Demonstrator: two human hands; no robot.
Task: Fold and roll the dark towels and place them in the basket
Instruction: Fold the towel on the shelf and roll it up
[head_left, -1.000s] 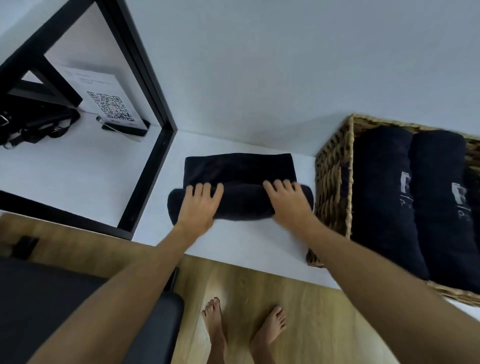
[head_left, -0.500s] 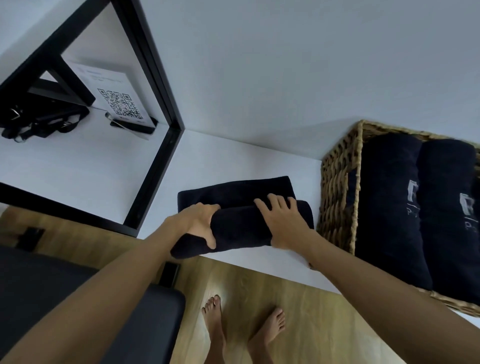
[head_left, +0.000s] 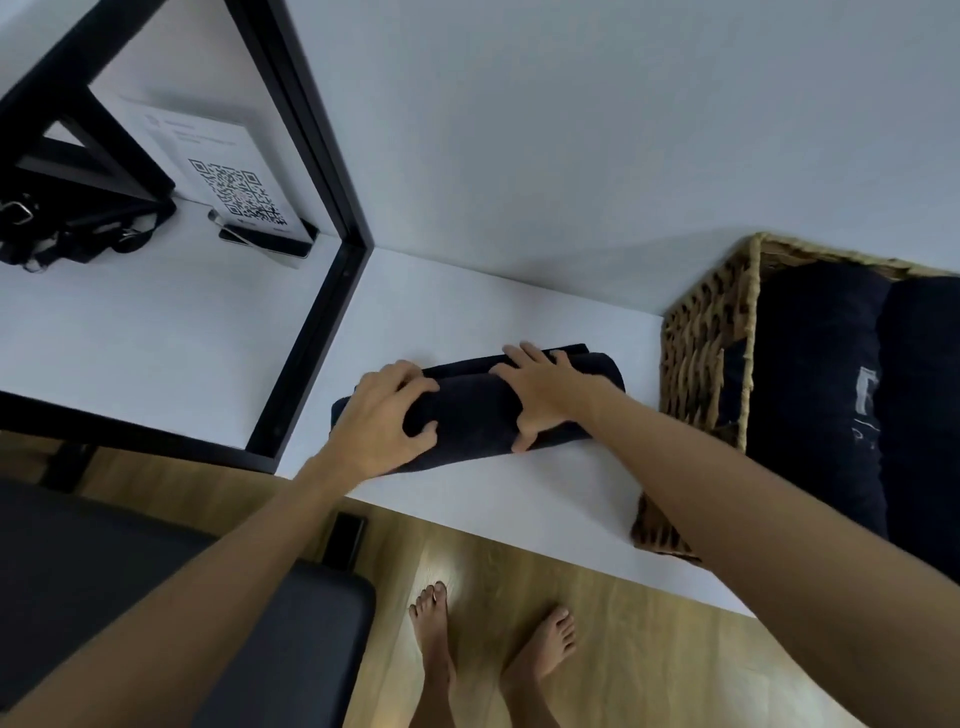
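1. A dark towel, almost wholly rolled, lies on the white shelf just left of the wicker basket, apart from its woven wall.
2. The left hand grasps the end of the roll farther from the basket: fingers curled over the top, thumb tucked against the near side.
3. The right hand clasps the roll nearer the basket, fingers spread across the top and reaching the thin flat strip of cloth at the back edge, thumb hooked under the front.
4. Inside the basket two rolled dark towels lie side by side, touching; the one nearer the basket's left wall shows a pale printed mark, too blurred to read.
5. Well left of the basket, beyond a black frame, a card with a QR code stands in a dark holder, with a black strapped bag further left.
6. Below the basket's shelf, two bare feet stand on wooden floor, beside a dark padded seat.
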